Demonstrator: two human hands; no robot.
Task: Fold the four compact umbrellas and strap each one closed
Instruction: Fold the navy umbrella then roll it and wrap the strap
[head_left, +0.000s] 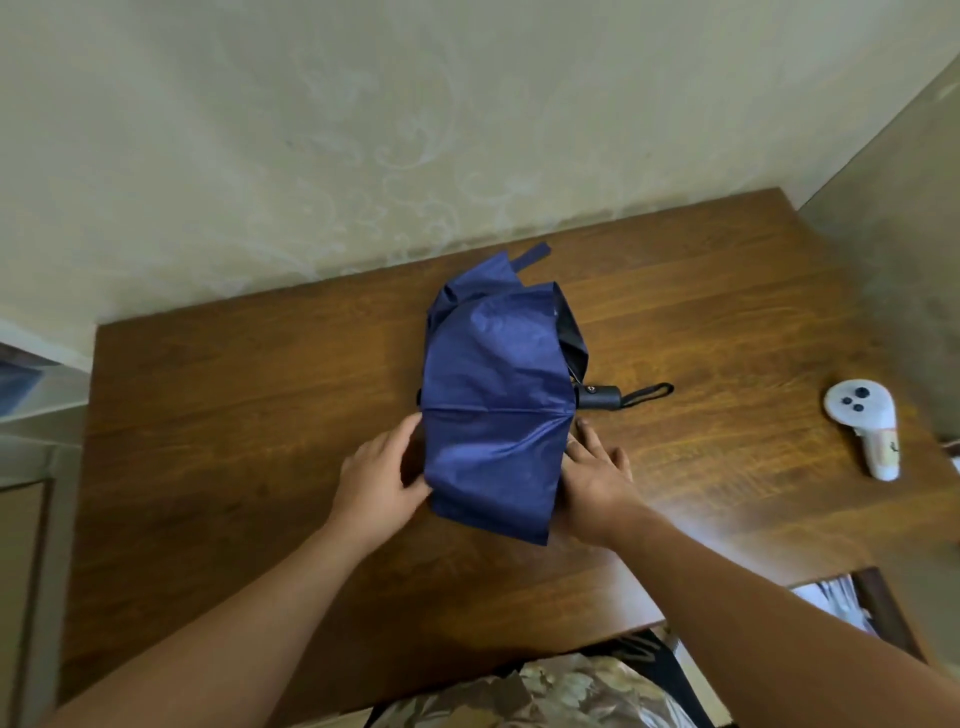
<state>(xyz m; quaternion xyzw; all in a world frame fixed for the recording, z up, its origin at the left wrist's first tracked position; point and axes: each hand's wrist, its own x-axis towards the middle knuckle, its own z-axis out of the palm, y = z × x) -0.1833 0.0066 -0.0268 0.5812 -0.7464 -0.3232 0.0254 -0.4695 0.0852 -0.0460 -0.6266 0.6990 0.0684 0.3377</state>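
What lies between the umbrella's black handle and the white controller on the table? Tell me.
Only bare wood of the table. In the head view, the black handle trails its wrist loop toward the white controller, but nothing else sits in that stretch.

Brown wooden table (208, 415) against a pale patterned wall (311, 130), white handheld controller (865, 423) with dark buttons lying near the table's right edge, floral patterned fabric (545, 696) at the bottom
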